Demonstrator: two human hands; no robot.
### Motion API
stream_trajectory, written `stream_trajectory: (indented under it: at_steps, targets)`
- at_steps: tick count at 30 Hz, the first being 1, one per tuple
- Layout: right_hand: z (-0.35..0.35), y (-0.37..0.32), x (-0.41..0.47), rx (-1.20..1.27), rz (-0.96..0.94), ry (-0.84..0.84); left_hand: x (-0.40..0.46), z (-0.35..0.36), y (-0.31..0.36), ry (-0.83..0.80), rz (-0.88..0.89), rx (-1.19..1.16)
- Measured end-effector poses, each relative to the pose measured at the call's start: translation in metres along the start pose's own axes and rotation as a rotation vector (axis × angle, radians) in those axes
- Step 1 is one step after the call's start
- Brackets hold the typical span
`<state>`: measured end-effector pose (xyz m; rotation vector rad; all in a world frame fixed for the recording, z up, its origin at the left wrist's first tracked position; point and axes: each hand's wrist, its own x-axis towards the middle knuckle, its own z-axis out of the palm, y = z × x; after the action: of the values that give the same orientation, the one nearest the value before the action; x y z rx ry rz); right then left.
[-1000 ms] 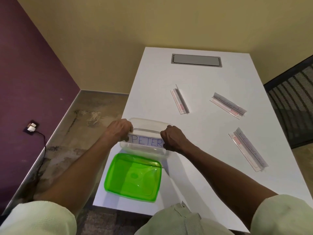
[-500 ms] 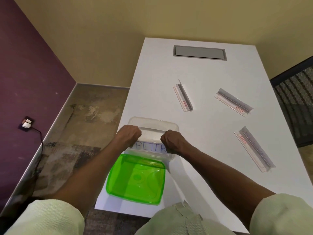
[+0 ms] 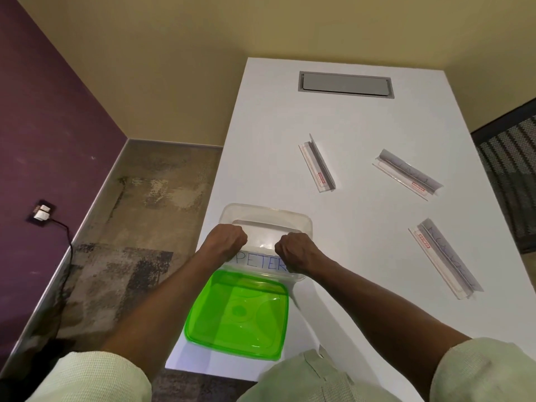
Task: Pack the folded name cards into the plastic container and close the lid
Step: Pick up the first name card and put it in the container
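Observation:
A clear plastic container [image 3: 265,215] stands near the table's left edge. Over its near half I hold a folded white name card [image 3: 258,262] lettered PETER in blue. My left hand [image 3: 224,240] grips the card's left end and my right hand [image 3: 295,252] grips its right end; both fists are closed on it. The green translucent lid [image 3: 237,313] lies on the table just in front of the container. Three more name cards lie further out: one [image 3: 317,163] mid-table, one [image 3: 407,174] to the right, one [image 3: 445,258] at the near right.
The white table [image 3: 362,126] has a grey cable hatch [image 3: 345,84] at its far end. The floor drops off to the left of the container and lid. A black mesh chair [image 3: 513,175] stands at the right edge.
Both hands have drawn closer together on the PETER card and pushed it lower into the container. The view has shifted slightly.

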<state>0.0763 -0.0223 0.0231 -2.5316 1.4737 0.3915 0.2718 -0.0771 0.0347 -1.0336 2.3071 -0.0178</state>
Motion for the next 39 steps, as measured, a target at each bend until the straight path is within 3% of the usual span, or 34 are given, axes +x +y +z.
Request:
stream_trajectory:
  at_steps: [17,23,31,39]
  targets:
    - [0.014,-0.001,0.0,0.029,-0.007,0.023,-0.001,0.015,0.005,0.042,-0.015,-0.025]
    - [0.002,-0.003,-0.001,0.152,0.025,0.103,0.005,-0.002,-0.006,-0.072,-0.095,-0.246]
    - [-0.023,0.011,-0.02,0.126,0.089,0.408,0.006,-0.023,-0.002,0.24,-0.265,-0.5]
    - [-0.022,0.054,-0.066,0.16,0.242,0.542,0.005,-0.062,0.036,0.476,-0.35,-0.635]
